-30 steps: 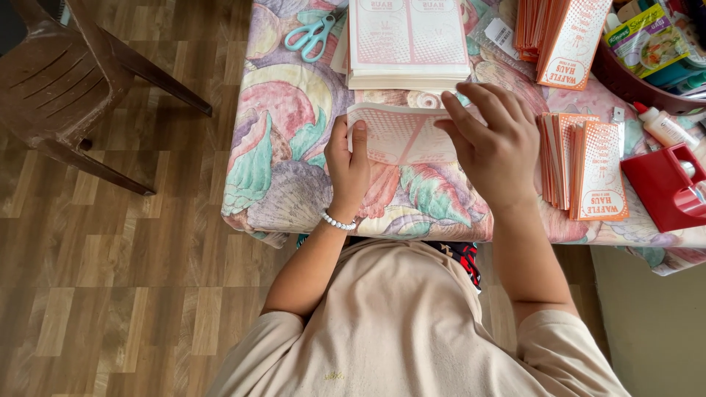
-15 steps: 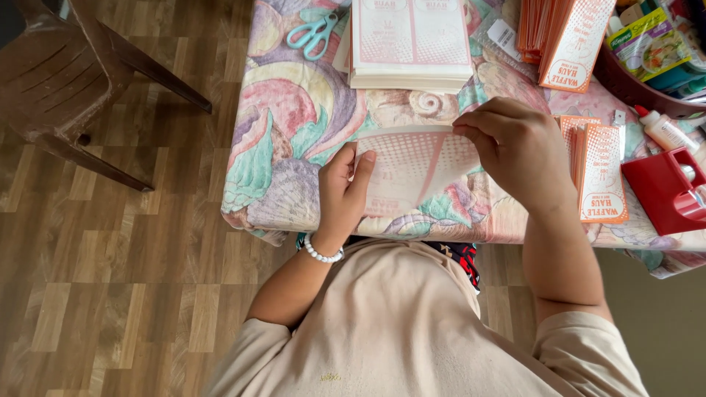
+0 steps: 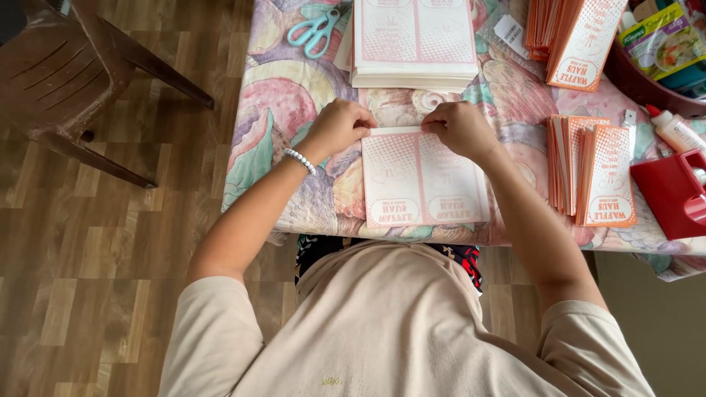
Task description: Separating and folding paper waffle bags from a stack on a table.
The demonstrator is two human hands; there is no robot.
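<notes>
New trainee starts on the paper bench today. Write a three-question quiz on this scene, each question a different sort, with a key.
1. True or false: both hands press on the far edge of the printed sheet lying flat on the tablecloth.
2. Multiple choice: what lies at the table's far left corner? A) a stapler B) teal scissors C) a ruler
3. Fill in: the left hand wears a white beaded ____ at the wrist.

Key
1. True: the left hand and right hand have their fingers on that edge.
2. B.
3. Bracelet.
</notes>
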